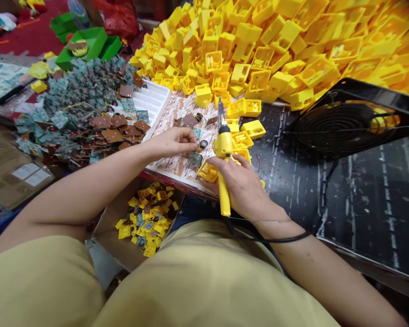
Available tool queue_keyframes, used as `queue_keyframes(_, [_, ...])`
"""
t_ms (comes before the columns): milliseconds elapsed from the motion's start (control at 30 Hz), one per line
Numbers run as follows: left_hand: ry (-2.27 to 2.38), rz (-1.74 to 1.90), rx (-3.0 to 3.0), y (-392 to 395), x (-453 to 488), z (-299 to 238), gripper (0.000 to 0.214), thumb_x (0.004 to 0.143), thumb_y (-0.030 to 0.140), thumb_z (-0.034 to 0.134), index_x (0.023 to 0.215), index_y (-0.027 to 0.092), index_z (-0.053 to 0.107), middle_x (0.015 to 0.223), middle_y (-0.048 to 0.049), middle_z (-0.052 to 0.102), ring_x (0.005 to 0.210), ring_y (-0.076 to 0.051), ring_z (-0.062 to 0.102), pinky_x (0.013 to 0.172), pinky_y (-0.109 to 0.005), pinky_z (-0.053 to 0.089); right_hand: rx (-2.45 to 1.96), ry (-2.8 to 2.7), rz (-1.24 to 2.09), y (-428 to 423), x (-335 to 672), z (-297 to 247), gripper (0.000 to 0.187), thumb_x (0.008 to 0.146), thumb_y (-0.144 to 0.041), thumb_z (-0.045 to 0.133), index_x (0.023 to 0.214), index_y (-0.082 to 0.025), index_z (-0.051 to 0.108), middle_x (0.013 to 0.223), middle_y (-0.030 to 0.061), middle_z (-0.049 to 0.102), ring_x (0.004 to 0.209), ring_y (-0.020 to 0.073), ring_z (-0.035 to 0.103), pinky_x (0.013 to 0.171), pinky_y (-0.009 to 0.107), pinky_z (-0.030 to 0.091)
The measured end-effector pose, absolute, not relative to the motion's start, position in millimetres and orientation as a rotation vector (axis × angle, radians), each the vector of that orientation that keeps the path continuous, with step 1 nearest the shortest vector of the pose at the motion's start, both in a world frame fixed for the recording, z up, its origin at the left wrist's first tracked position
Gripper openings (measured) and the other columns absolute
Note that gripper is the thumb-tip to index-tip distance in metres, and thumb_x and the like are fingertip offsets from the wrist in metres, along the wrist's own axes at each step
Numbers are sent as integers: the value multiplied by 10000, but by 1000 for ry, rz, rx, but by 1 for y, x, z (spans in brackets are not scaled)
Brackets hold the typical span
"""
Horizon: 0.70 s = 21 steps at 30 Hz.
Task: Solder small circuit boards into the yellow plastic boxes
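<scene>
My right hand [242, 184] is closed round a yellow soldering iron [223, 150], whose metal tip points up and away and whose black cord runs back over my wrist. My left hand [176, 141] is pinched shut on a small part that I cannot make out, just left of a small black round piece [203, 144] and a green circuit board [195, 159]. Both hands work over a printed mat [177, 165] at the table's front edge. A yellow plastic housing [207, 172] lies under my right thumb.
A huge heap of yellow plastic housings [286, 41] fills the back. A pile of circuit boards [85, 104] and a white tray [155, 102] lie left. A black fan [337, 127] sits right. A cardboard box of finished yellow parts [146, 220] stands below the table edge. Green bins [92, 43] are far left.
</scene>
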<state>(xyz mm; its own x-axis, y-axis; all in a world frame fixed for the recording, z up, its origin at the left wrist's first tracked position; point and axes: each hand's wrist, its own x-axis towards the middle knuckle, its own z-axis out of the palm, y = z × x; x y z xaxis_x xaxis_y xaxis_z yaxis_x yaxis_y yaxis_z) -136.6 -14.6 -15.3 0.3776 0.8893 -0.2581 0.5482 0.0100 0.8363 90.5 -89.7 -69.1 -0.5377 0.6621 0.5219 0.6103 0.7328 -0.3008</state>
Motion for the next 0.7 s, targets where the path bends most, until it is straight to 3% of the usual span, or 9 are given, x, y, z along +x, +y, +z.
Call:
queue_keyframes(100, [1157,555,1354,-27,-144,-27,227,736,282,756,766,167,563,703,12,655,617,-83,559,603,-202,383,-951,-2332,141,-90,90,-72,366,979,-186,522,1342,-230,498,1012,64,689,845,206,655,909,381,505])
queue_keyframes(233, [1157,573,1164,-31,-149,-33,300,724,314,817,804,172,565,711,-26,710,627,-113,632,532,-196,327,-939,-2333,170,-92,104,-76,370,977,-224,561,1338,-225,479,1005,58,689,881,213,660,960,396,497])
queue_keyframes(400, [1225,680,1382,-10,-130,-6,143,786,49,737,880,125,662,722,22,685,692,-77,638,697,-214,469,-938,-2317,177,-90,108,-78,369,988,-309,588,1330,-230,472,1018,65,696,915,226,673,963,408,514])
queue_keyframes(600, [1168,1174,1521,28,-107,27,172,891,61,675,798,205,688,759,44,692,679,-73,580,738,-248,510,-943,-2288,177,-90,106,-80,393,989,-327,591,1355,-250,470,971,40,687,852,214,678,937,415,538])
queue_keyframes(700, [1315,1014,1596,33,-111,18,158,856,40,680,766,170,678,757,27,691,719,-83,603,783,-259,511,-943,-2283,178,-90,108,-82,414,984,-325,600,1372,-245,480,987,41,694,861,215,687,952,436,544])
